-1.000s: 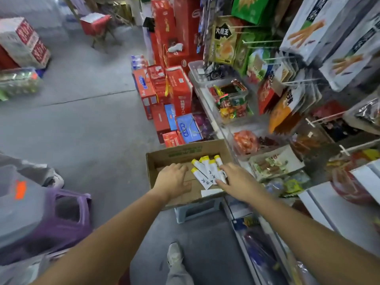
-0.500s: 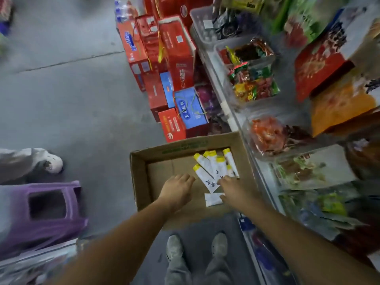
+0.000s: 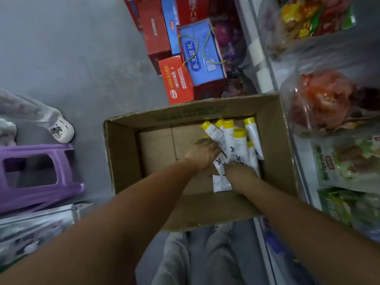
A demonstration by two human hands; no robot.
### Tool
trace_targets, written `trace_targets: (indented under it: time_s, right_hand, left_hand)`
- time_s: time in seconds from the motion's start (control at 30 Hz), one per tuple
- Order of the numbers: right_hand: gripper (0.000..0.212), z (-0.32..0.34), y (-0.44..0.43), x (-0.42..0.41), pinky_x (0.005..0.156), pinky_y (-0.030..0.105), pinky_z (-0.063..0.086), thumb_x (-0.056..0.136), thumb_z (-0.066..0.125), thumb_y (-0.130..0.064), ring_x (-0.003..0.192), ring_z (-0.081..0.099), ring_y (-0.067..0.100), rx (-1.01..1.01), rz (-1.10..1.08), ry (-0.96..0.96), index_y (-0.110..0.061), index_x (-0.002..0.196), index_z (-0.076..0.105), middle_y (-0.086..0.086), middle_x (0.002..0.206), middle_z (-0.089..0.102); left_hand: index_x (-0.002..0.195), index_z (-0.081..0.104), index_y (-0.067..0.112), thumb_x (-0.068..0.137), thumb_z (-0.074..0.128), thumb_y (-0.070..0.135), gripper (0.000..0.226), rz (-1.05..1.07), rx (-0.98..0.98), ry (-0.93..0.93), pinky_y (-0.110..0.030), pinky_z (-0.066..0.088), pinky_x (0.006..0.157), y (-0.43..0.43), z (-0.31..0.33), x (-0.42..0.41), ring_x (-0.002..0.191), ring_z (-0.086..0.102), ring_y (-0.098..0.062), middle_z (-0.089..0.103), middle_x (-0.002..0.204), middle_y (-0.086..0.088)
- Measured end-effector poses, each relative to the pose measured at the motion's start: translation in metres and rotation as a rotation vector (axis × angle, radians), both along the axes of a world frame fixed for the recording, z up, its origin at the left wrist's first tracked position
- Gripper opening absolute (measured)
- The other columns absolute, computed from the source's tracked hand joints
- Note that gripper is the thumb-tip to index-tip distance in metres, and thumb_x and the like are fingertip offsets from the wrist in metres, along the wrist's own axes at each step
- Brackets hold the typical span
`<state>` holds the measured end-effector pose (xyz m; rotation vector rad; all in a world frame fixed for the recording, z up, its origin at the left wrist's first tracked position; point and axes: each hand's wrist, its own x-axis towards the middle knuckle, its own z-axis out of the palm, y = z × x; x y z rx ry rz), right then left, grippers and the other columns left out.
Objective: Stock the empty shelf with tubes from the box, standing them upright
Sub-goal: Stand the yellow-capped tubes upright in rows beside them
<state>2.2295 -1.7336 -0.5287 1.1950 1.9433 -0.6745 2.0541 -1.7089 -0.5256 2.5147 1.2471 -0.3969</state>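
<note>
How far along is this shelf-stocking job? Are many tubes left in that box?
Done: nothing visible; the shelf being stocked is out of view. In hand: the left hand and right hand both reach into the cardboard box and touch the yellow-capped tubes; whether either holds one is unclear. Left: several tubes lie flat in the box, all to be lifted out and stood upright.

The cardboard box (image 3: 123, 157) is open above, and the left half of its floor is bare. Tubes (image 3: 238, 140) crowd its far right corner, with the left hand (image 3: 202, 153) and right hand (image 3: 239, 171) over them. Snack bags (image 3: 324, 99) lie just beside its right wall, and gift cartons (image 3: 178, 81) stand close behind its far wall.
</note>
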Motion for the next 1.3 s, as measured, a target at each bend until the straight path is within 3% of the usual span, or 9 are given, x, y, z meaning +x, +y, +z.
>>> trace_targets:
  time_s: [0.2,0.3,0.47,0.53,0.67,0.8,0.97,1.13,1.3]
  right_hand:
    - [0.034,-0.029,-0.004,0.0,0.04,0.026,0.045,0.026,0.087,-0.003,0.039,0.054,0.025,0.168,0.062,0.145,-0.013,0.045,0.061,0.007,0.046,0.054]
    - [0.038,-0.029,-0.005,-0.001,0.041,0.028,0.046,0.02,0.088,-0.003,0.033,0.052,0.022,0.242,0.03,0.214,-0.013,0.036,0.055,0.006,0.038,0.049]
    - [0.05,-0.047,-0.008,0.003,0.033,0.025,0.036,0.005,0.092,-0.019,0.027,0.045,0.019,0.254,-0.049,0.279,-0.019,0.028,0.048,0.0,0.033,0.042]
    - [0.041,-0.037,-0.012,-0.004,0.043,0.033,0.049,0.018,0.095,-0.013,0.037,0.055,0.024,0.176,-0.047,0.189,-0.014,0.037,0.058,0.007,0.043,0.052]
    - [0.015,-0.02,-0.013,-0.008,0.073,0.04,0.056,0.08,0.071,-0.012,0.087,0.067,0.032,0.15,-0.048,0.047,-0.007,0.094,0.069,0.015,0.098,0.065]
    - [0.047,-0.034,-0.017,-0.004,0.036,0.03,0.048,0.017,0.093,-0.007,0.037,0.054,0.026,0.142,-0.087,0.119,-0.009,0.049,0.06,0.01,0.047,0.052]
    - [0.035,-0.001,-0.01,-0.007,0.084,0.041,0.049,0.085,0.065,-0.009,0.11,0.058,0.036,0.159,-0.041,0.07,-0.01,0.12,0.058,0.014,0.117,0.059]
    - [0.049,0.03,0.003,-0.001,0.101,0.042,0.044,0.091,0.064,-0.013,0.121,0.051,0.031,0.056,-0.426,0.359,-0.015,0.139,0.051,0.014,0.13,0.054]
    - [0.044,0.083,0.01,0.004,0.092,0.043,0.049,0.089,0.067,-0.018,0.113,0.058,0.029,0.095,-0.718,0.618,-0.017,0.131,0.054,0.01,0.123,0.062]
  left_hand:
    - [0.088,0.075,0.015,0.067,0.062,0.008,0.025,-0.082,0.079,-0.002,-0.034,0.057,0.074,0.005,-0.021,0.006,0.086,0.067,-0.029,0.07,0.089,-0.006]
    - [0.084,0.075,0.02,0.07,0.052,0.013,0.028,-0.105,0.083,0.04,-0.031,0.052,0.074,0.008,-0.023,0.006,0.082,0.066,-0.026,0.068,0.085,-0.002]
    - [0.072,0.074,0.022,0.051,0.087,0.024,0.025,-0.045,-0.017,0.078,-0.029,0.051,0.068,0.013,-0.029,0.004,0.077,0.066,-0.025,0.067,0.08,-0.001]
    - [0.081,0.074,0.02,0.049,0.092,0.026,0.038,0.012,-0.045,0.087,-0.029,0.052,0.065,0.016,-0.025,0.006,0.078,0.067,-0.026,0.068,0.085,-0.004]
    - [0.138,0.047,0.015,0.09,0.068,0.024,0.053,0.058,-0.248,0.237,-0.04,0.044,0.097,0.014,-0.018,0.003,0.123,0.051,-0.031,0.052,0.137,-0.01]
    - [0.143,0.043,0.021,0.091,0.065,0.028,0.057,0.065,-0.314,0.291,-0.043,0.042,0.102,-0.003,-0.013,-0.016,0.132,0.04,-0.032,0.043,0.145,-0.009]
    - [0.142,0.046,0.028,0.092,0.063,0.03,0.053,0.29,-0.409,0.152,-0.042,0.048,0.095,-0.023,-0.001,-0.048,0.123,0.047,-0.032,0.043,0.142,-0.007]
    - [0.142,0.048,0.022,0.09,0.069,0.025,0.055,0.666,-0.478,-0.168,-0.033,0.047,0.089,-0.029,0.032,-0.067,0.11,0.057,-0.03,0.051,0.128,-0.009]
    - [0.131,0.057,0.021,0.087,0.074,0.026,0.048,0.863,-0.431,-0.443,-0.029,0.048,0.08,-0.025,0.08,-0.062,0.093,0.059,-0.016,0.064,0.115,0.002]
